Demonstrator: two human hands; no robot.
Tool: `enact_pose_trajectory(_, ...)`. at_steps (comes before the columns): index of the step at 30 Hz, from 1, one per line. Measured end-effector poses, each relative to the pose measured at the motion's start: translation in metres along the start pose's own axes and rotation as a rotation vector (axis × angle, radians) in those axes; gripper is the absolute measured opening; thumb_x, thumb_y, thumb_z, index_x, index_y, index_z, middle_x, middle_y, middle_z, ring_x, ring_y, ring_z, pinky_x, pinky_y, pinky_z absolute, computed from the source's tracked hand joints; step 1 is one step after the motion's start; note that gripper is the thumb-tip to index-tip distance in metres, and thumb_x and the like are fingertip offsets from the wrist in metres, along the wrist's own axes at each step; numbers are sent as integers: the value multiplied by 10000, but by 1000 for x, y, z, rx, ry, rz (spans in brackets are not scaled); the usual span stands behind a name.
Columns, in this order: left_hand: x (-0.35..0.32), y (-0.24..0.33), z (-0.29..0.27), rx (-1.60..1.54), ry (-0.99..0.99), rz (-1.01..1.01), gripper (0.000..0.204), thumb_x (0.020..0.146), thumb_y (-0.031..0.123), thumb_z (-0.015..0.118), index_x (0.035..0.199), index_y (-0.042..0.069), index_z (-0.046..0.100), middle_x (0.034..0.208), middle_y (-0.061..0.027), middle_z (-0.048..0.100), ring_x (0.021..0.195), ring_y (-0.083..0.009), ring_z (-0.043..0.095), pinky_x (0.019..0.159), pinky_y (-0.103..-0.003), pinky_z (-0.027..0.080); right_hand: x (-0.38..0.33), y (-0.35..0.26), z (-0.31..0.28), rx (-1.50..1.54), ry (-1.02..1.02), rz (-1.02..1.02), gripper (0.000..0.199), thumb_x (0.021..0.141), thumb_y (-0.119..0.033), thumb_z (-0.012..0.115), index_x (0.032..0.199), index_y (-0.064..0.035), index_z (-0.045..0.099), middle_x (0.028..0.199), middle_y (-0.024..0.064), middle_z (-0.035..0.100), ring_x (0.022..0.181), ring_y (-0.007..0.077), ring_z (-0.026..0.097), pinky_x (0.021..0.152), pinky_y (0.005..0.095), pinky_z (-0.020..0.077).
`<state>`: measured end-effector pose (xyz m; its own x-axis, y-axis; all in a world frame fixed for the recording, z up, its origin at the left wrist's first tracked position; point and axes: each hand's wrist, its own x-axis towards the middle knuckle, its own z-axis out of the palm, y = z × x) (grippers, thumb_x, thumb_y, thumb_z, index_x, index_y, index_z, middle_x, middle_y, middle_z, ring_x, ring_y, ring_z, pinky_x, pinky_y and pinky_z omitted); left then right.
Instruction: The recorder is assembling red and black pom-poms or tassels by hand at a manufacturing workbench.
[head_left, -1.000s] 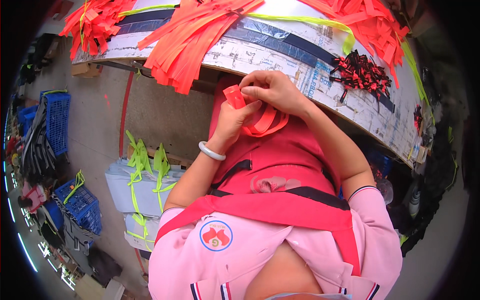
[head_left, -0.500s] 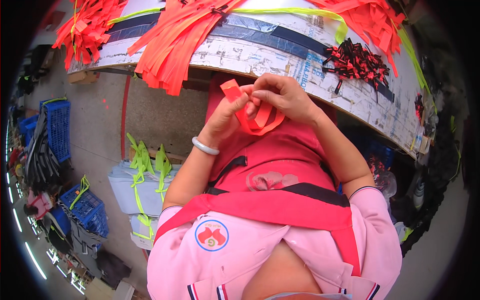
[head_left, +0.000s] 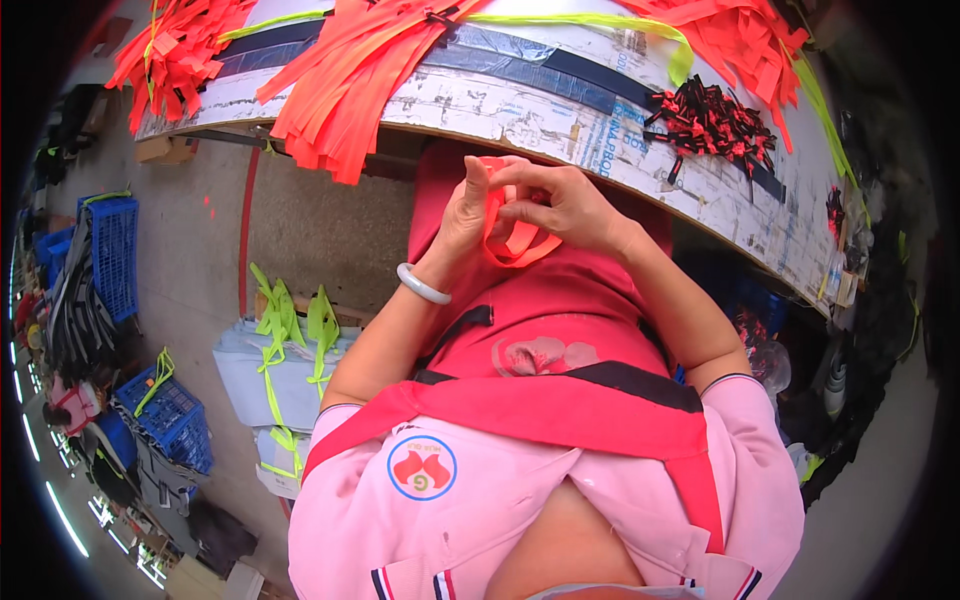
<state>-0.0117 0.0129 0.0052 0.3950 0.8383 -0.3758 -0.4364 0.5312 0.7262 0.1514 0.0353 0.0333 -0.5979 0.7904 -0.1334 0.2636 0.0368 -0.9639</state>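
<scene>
Both my hands meet just below the near edge of the table (head_left: 520, 110), above my lap. An orange strap (head_left: 520, 240) is bent into a loop between them. My left hand (head_left: 462, 215), with a pale bangle on its wrist, holds the strap's left side with fingers raised. My right hand (head_left: 560, 205) pinches the strap's top end with thumb and fingers. The loop hangs over my red apron (head_left: 540, 320).
On the table lie a bundle of orange strips (head_left: 340, 80), more orange strips at the left (head_left: 170, 50) and right (head_left: 740, 40), and a heap of black-and-red clips (head_left: 710, 120). On the floor at left stand blue crates (head_left: 115, 250) and a grey box with yellow-green straps (head_left: 280, 340).
Both hands with the orange strap have lowered slightly from the table edge toward my lap. The strap's loop has opened and hangs lower; my left fingers have straightened upward.
</scene>
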Motion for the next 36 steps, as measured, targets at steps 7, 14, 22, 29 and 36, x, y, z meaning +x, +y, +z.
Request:
enact_pose_trajectory(7,13,-15,-13,79,61,150,783,818,740,451,1091,20,590,735,30,530,584,-16,431,508,-163,339,-3,0,4,-151,109,-94,108,859,-63,669,954,-24,633,719,37,576,657,76,525,614,263,454)
enact_pose_trajectory(14,-5,27,-5,652,-67,357,200,793,82,762,946,-9,671,835,-21,649,756,-59,572,643,-213,463,-17,-19,-22,-153,168,110,172,913,-175,618,910,-4,633,712,84,615,645,120,554,617,286,461)
enact_pose_trajectory(22,-6,15,-1,391,-67,207,60,899,56,646,891,-3,650,762,16,627,681,-38,533,588,-205,434,-27,-16,-16,-232,156,-56,154,944,-155,544,977,-6,570,826,160,629,730,303,626,670,380,486)
enact_pose_trajectory(29,-1,-1,0,665,-61,400,33,920,34,591,916,3,603,722,3,565,654,-59,531,552,-218,415,-31,-3,-1,-241,206,103,108,928,-86,519,922,13,561,752,110,581,662,163,552,616,281,442)
enact_pose_trajectory(36,-2,1,12,634,-19,487,88,937,86,595,915,2,611,797,-24,624,721,-90,579,636,-249,471,-32,34,16,914,245,414,219,981,-262,528,847,-89,536,686,-21,507,569,23,469,461,171,367)
